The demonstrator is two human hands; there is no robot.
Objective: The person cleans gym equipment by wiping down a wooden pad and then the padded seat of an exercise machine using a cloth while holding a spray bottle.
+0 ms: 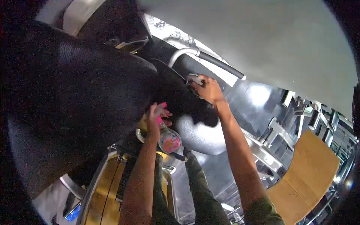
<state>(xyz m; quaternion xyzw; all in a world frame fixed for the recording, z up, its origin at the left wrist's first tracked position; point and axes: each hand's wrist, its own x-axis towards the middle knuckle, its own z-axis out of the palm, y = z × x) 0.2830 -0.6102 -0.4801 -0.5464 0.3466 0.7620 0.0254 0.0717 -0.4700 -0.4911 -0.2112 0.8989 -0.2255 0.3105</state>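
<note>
My left hand (155, 119) is wrapped round the neck of a spray bottle (170, 142) with a pink trigger head, a clear body and a pink label. The bottle hangs tilted beside the black padded surface (108, 86). Further forward, my right hand (207, 90) presses a bunched grey-white cloth (194, 79) against the far part of the black padding. The cloth is partly covered by the fingers. A bright patch of light (202, 135) shines on the padding between my two arms.
A metal handle with a black grip (221, 64) juts out just beyond my right hand. Gym machine frames (279, 135) stand at right, near a tan panel (305, 176). A yellow panel with a metal frame (107, 187) lies low left. Dark flooring shows below.
</note>
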